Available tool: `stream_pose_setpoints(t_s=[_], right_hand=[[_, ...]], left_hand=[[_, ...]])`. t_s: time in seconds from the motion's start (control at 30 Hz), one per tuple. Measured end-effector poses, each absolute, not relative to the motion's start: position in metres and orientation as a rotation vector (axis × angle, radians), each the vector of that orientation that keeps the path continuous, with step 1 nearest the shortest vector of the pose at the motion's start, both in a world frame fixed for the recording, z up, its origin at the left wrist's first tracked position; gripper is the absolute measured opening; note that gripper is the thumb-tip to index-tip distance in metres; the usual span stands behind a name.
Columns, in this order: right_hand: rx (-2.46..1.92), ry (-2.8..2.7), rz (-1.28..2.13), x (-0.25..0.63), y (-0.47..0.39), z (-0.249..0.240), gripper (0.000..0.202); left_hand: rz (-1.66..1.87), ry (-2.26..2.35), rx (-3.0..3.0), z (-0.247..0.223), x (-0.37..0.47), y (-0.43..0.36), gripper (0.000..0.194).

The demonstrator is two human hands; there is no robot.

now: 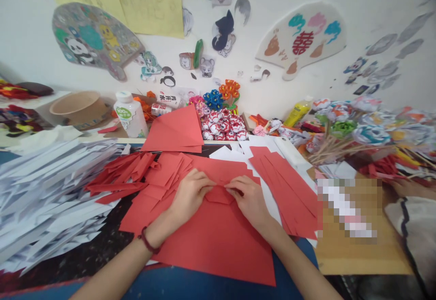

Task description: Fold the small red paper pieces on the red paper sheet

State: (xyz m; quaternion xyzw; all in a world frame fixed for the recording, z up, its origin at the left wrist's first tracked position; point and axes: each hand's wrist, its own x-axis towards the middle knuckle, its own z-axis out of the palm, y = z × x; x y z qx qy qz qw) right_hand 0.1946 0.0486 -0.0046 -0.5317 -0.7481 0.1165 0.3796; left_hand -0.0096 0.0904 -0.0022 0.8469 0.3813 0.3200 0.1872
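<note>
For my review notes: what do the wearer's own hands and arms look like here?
The left hand and right hand are ungloved, and no sleeve shows on either forearm. A narrow dark red band-shaped bracelet, material unclear, circles the left wrist; nothing worn shows on the right.

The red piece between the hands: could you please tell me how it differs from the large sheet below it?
The red piece is far smaller than the large sheet. The red piece appears folded; the large sheet is spread flat. The left hand and right hand hold the red piece, while the large sheet lies beneath it. Both are red paper.
</note>
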Motion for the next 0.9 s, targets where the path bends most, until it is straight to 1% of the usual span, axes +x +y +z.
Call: stream_pose_setpoints(t_s=[0.13,0.23,0.37,0.47,0.73,0.9], right_hand=[[-1.321,-2.085,0.065,0.196,0.043,-0.007,0.028],[-1.305,-2.223,-0.163,0.196,0.040,-0.005,0.034],[-1.235,-2.346,-0.405,0.195,0.037,-0.003,0.035],[-1.166,-2.407,-0.535,0.194,0.036,-0.001,0.032],[-1.153,-2.491,-0.625,0.193,0.037,-0.003,0.032],[-1.213,-2.544,-0.553,0.191,0.036,-0.002,0.032]], left_hand=[[0.858,0.983,2.618,-0.002,-0.013,0.087,0.031],[0.775,0.957,2.772,0.003,-0.014,0.084,0.033],[0.556,0.889,2.958,0.010,-0.016,0.081,0.026],[0.478,0.819,3.092,0.011,-0.017,0.080,0.022],[0.420,0.809,3.254,0.005,-0.014,0.079,0.022],[0.437,0.776,3.287,0.004,-0.015,0.078,0.021]])
